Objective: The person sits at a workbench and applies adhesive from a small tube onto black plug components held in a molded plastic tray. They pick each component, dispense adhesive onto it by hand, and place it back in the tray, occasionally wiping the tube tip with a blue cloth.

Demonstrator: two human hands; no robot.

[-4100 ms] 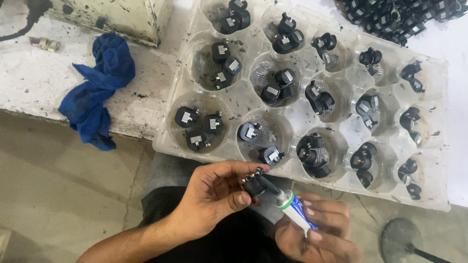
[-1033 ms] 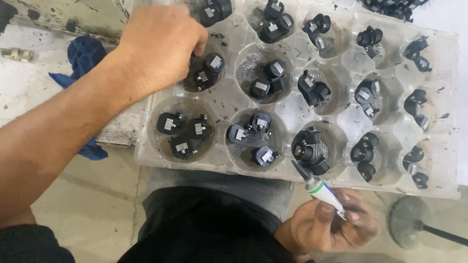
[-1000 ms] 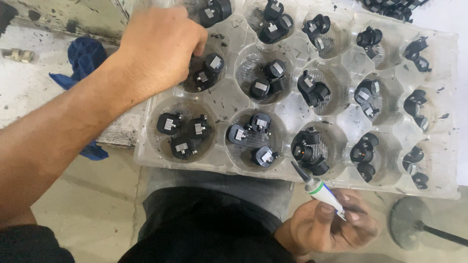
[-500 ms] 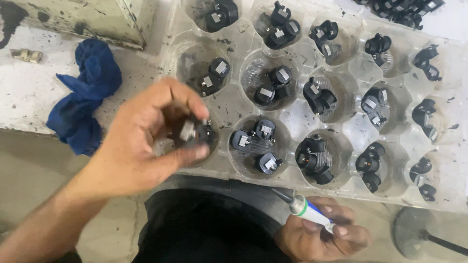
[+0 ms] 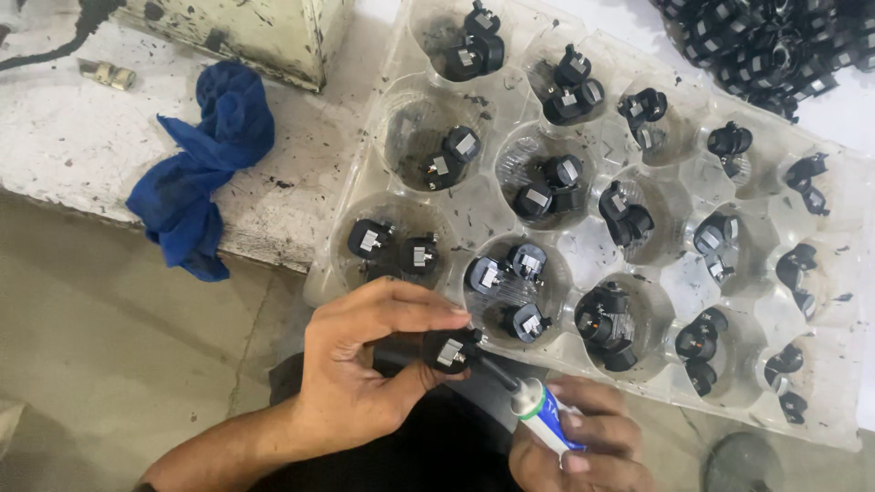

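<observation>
Your right hand [image 5: 583, 446] grips a small white tube [image 5: 545, 421], its dark nozzle touching the black part [image 5: 448, 349] that the fingers [image 5: 401, 310] of your left hand [image 5: 365, 364] pinch just below the clear plastic tray [image 5: 674, 273]. The tray's cups hold more black parts. Farther left, a blue rag [image 5: 200, 173] lies crumpled on the tabletop [image 5: 73, 128].

Bare hands [image 5: 365, 364], sleeveless forearms, dark trousers [image 5: 428, 446]
</observation>
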